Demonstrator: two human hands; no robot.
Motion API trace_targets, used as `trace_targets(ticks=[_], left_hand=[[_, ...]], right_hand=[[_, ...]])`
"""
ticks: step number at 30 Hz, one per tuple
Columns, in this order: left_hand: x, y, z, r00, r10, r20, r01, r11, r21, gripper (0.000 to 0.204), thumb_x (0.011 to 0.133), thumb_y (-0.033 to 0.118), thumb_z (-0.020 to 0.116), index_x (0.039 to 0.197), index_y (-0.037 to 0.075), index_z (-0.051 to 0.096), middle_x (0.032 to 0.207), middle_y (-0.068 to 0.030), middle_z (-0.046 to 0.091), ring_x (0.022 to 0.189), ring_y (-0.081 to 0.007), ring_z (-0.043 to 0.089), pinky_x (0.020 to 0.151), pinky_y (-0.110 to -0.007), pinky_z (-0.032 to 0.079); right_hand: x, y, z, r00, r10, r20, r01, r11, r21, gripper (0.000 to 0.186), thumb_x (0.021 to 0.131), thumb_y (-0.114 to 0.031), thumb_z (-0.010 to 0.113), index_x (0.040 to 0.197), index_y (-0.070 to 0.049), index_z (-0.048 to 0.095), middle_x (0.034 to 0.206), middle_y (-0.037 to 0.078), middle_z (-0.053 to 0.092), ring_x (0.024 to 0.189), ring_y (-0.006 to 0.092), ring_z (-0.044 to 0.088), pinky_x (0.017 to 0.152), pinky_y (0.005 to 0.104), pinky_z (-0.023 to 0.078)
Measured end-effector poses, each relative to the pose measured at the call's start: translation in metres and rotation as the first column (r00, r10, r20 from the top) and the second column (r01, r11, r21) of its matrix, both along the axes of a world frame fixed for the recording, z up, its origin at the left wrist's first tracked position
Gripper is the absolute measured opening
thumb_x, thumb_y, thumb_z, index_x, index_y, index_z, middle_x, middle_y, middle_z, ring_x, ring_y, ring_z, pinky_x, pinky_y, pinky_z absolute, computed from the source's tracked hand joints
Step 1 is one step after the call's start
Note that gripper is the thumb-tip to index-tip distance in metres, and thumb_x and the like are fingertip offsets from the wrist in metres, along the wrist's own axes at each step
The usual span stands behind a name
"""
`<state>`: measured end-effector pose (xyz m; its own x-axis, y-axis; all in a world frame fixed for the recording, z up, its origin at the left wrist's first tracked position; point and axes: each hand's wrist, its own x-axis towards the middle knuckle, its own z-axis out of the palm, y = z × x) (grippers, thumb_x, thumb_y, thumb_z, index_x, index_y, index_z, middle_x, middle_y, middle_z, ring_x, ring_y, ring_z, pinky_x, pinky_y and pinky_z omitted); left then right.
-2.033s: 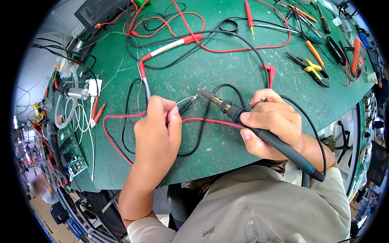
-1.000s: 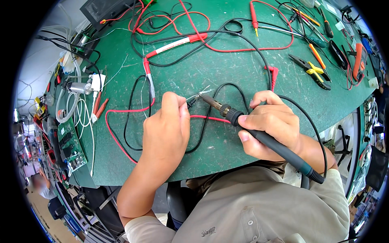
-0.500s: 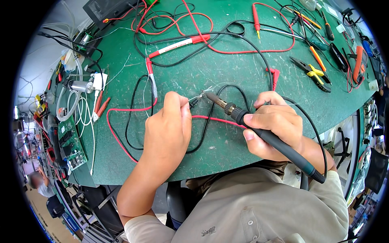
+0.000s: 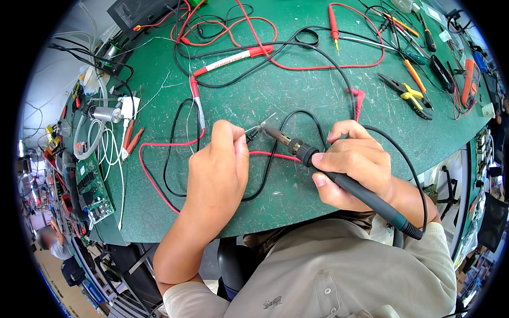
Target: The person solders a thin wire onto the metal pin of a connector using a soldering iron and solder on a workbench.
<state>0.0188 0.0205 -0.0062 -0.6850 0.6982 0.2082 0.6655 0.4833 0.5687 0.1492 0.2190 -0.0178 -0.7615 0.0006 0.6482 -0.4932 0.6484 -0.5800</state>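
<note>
My right hand (image 4: 356,164) grips the dark handle of a soldering iron (image 4: 339,180), its tip angled up and left. Opposite it, my left hand (image 4: 218,164) is closed in a pinch on a thin silvery wire (image 4: 251,129), which looks like solder. Wire and iron tip come together at a slim bare metal pin (image 4: 270,117). Just below the pinch, a small black piece (image 4: 253,136) shows, seemingly joined to that pin. Whether the iron touches the pin is too small to tell. Black and red test leads (image 4: 275,155) loop beneath my hands.
Yellow-handled pliers (image 4: 408,96), a red probe (image 4: 334,26) and an orange multimeter (image 4: 469,85) lie at the right. A red-and-white marker-like stick (image 4: 228,61) rests ahead. A green circuit board (image 4: 94,193) and white cables (image 4: 108,143) are at the left edge of the green bench (image 4: 302,206).
The iron and my right hand have shifted slightly left and down. A pale wisp around the iron tip has faded, and the pin shows more plainly. My left hand has barely moved.
</note>
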Motion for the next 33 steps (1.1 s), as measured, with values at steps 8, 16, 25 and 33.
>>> trace_targets(ticks=[8, 16, 25, 33], left_hand=[[-0.001, -0.003, -0.001, 0.991, 0.057, 0.117, -0.067, 0.994, 0.083, 0.006, 0.098, 0.003, 0.058, 0.099, -0.001, 0.053, 0.064, -0.0068, 0.056, 0.053, -0.0093, 0.052, 0.05, -0.027, 0.039], [-0.012, -0.015, 0.007, 0.926, 0.099, 0.363, -0.188, 0.958, 0.217, 0.008, 0.103, 0.012, 0.053, 0.103, 0.004, 0.052, 0.064, 0.006, 0.048, 0.054, -0.0005, 0.04, 0.048, -0.02, 0.029], [-0.051, -0.021, 0.002, 0.967, 0.256, -0.008, -0.251, 0.955, 0.158, 0.009, 0.102, 0.008, 0.047, 0.103, 0.001, 0.052, 0.067, -0.0039, 0.055, 0.063, -0.0108, 0.052, 0.06, -0.029, 0.042], [-0.077, -0.029, 0.004, 0.917, 0.392, -0.07, -0.389, 0.92, 0.053, 0.022, 0.096, 0.007, 0.042, 0.102, 0.003, 0.062, 0.093, -0.0087, 0.073, 0.075, -0.0165, 0.062, 0.072, -0.031, 0.048]], right_hand=[[-0.001, 0.003, 0.0, 0.998, -0.033, -0.046, 0.031, 0.999, -0.041, 0.023, 0.069, 0.0, 0.074, 0.092, -0.001, 0.068, 0.07, 0.003, 0.065, 0.052, 0.0189, 0.055, 0.071, 0.037, 0.05], [0.001, 0.006, 0.001, 0.997, -0.05, -0.062, 0.045, 0.996, -0.079, 0.022, 0.069, 0.002, 0.074, 0.091, 0.001, 0.068, 0.071, 0.005, 0.066, 0.053, 0.0192, 0.056, 0.069, 0.0365, 0.05], [0.002, 0.009, 0.002, 0.994, -0.066, -0.091, 0.058, 0.994, -0.089, 0.022, 0.074, 0.001, 0.074, 0.095, 0.003, 0.068, 0.07, 0.006, 0.064, 0.053, 0.0209, 0.055, 0.067, 0.0355, 0.05], [0.005, 0.011, -0.001, 0.983, -0.159, -0.093, 0.145, 0.979, -0.14, 0.024, 0.073, 0.0, 0.074, 0.096, 0.002, 0.068, 0.07, 0.008, 0.063, 0.055, 0.0235, 0.056, 0.066, 0.0346, 0.051]])
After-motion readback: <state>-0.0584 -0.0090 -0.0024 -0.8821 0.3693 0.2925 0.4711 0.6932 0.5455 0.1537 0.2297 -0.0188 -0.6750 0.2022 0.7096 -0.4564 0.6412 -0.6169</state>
